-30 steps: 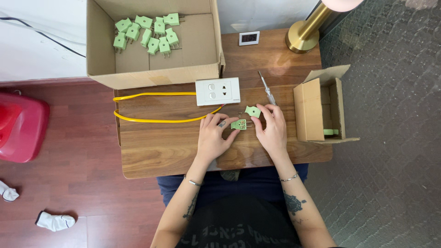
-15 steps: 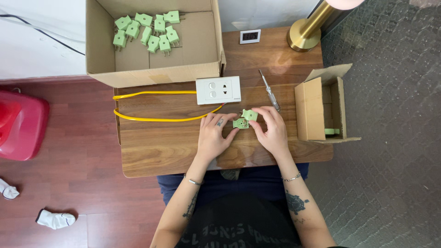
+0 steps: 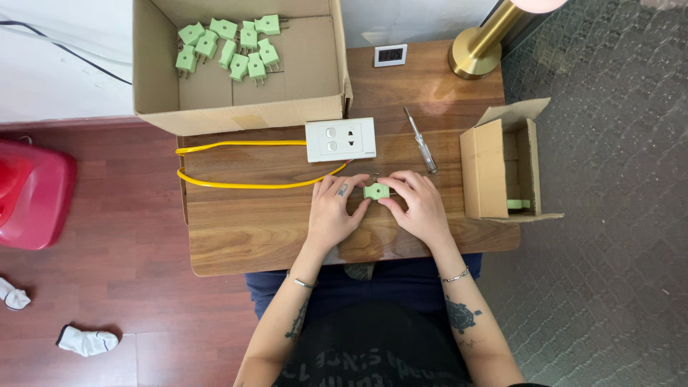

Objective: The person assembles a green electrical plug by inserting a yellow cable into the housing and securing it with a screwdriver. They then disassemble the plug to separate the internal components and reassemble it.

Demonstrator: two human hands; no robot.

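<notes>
Fingers (image 3: 356, 204) of both hands are pinched onto a small green plug (image 3: 376, 190), which is held just above the wooden table (image 3: 251, 229) between the left hand (image 3: 333, 215) and the right hand (image 3: 419, 208). From the head view, the plug is gripped at its left end by the left fingertips and at its right end by the right ones, and metal prongs are seen beside it. At about twelve o'clock from the plug, a white switch-and-socket plate (image 3: 340, 139) is laid flat, and a yellow cable (image 3: 236, 183) is looped from it toward nine o'clock. A screwdriver (image 3: 421, 140) is placed at one o'clock, just beside the right hand. At three o'clock a small open cardboard box (image 3: 494, 168) is set on its side. At eleven o'clock a large cardboard box (image 3: 236, 111) is seen, with more green plugs (image 3: 229, 46) gathered in its far corner. A brass lamp base (image 3: 476, 54) and a small digital clock (image 3: 390, 55) are stood at the far edge.
</notes>
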